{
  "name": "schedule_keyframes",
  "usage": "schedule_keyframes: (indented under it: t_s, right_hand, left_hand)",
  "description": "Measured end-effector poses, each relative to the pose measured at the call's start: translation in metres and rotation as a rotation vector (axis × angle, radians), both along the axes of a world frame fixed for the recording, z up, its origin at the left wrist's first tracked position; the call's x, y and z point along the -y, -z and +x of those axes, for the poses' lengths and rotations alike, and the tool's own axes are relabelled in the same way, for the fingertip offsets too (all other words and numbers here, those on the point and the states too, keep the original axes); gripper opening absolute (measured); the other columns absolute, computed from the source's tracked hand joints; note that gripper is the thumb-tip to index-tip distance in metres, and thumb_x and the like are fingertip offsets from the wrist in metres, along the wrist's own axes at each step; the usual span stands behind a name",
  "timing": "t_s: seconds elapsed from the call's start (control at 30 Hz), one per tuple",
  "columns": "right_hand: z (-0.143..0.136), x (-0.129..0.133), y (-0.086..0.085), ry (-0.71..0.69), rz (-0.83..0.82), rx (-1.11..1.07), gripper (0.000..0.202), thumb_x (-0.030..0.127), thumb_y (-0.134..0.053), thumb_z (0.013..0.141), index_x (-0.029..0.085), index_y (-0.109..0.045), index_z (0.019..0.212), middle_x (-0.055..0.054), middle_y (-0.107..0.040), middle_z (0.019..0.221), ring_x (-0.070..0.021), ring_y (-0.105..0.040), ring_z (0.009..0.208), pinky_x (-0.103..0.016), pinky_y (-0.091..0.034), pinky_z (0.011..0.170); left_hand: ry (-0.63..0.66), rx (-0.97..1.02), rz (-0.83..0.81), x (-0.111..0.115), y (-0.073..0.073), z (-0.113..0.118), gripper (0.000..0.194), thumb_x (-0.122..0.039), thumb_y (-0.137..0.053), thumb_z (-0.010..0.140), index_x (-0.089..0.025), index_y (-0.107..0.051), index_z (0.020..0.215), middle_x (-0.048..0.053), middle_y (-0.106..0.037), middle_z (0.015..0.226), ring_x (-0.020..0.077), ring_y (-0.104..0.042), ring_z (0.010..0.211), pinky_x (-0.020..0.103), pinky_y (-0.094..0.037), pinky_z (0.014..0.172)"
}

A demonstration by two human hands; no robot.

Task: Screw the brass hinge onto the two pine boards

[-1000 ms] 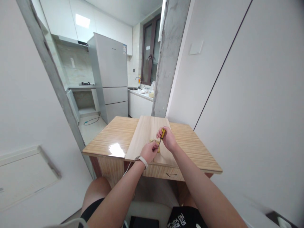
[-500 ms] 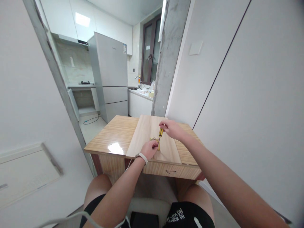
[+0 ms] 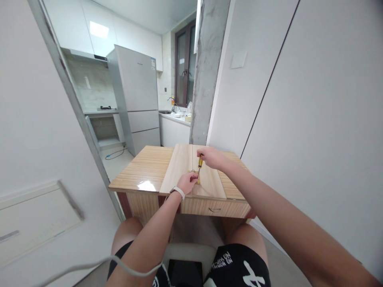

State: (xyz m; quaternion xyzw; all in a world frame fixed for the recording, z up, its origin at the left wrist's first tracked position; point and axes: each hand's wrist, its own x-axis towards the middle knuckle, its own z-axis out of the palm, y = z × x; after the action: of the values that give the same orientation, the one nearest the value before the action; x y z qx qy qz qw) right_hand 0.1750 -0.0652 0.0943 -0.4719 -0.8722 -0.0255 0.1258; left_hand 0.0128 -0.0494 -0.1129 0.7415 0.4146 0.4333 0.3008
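My right hand (image 3: 212,157) is closed round the top of a yellow and black screwdriver (image 3: 200,162), which stands nearly upright with its shaft pointing down. My left hand (image 3: 188,182) rests on the boards, its fingertips pinched together beside the screwdriver's tip. What lies between those fingers is too small to tell. A brass-coloured metal piece, looking like a hinge (image 3: 198,181), lies under the tip, partly hidden by the left fingers. Two pale wooden boards (image 3: 176,167) lie side by side, and the metal piece is near the seam between them.
The boards lie across a striped wooden desk (image 3: 146,163) with a drawer (image 3: 215,209) at its front. My knees are below it. A white cable (image 3: 98,263) crosses by my left arm. Beyond stand a grey refrigerator (image 3: 139,83) and a sink counter (image 3: 175,129); a white wall (image 3: 299,131) rises on the right.
The view has shifted slightly. The screwdriver is a little more upright, and my right hand has turned on its handle. My left hand keeps its place by the tip.
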Motion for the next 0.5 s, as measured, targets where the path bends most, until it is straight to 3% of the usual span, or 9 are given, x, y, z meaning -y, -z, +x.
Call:
schedule_keyframes:
  t_s: [0.13, 0.3, 0.5]
  right_hand:
    - [-0.006, 0.003, -0.004, 0.012, 0.022, 0.06, 0.022, 0.007, -0.061, 0.093, 0.02, -0.077, 0.104, -0.009, -0.078, 0.106, -0.0216, -0.068, 0.099, -0.028, -0.042, 0.082]
    - [-0.013, 0.006, -0.01, 0.062, 0.032, 0.096, 0.01, 0.024, -0.07, 0.096, 0.02, -0.079, 0.098, -0.011, -0.078, 0.101, -0.0232, -0.07, 0.095, -0.029, -0.044, 0.078]
    - [-0.017, 0.005, -0.011, 0.216, 0.066, 0.14, 0.036, 0.047, -0.066, 0.1, 0.014, -0.079, 0.096, -0.02, -0.077, 0.093, -0.0277, -0.072, 0.089, -0.032, -0.047, 0.077]
  left_hand:
    - [0.003, -0.014, 0.023, 0.0, 0.001, 0.0, 0.013, -0.015, -0.065, 0.089, -0.018, -0.074, 0.097, 0.004, -0.078, 0.094, 0.0177, -0.07, 0.085, 0.032, -0.056, 0.084]
    - [0.004, -0.045, 0.037, 0.0, 0.001, -0.001, 0.01, -0.017, -0.065, 0.089, -0.018, -0.074, 0.094, 0.003, -0.077, 0.091, 0.0173, -0.069, 0.083, 0.031, -0.056, 0.081]
    - [0.019, -0.035, 0.036, -0.005, 0.007, -0.001, 0.009, -0.017, -0.068, 0.089, -0.018, -0.075, 0.094, 0.004, -0.077, 0.091, 0.0173, -0.069, 0.082, 0.03, -0.055, 0.08]
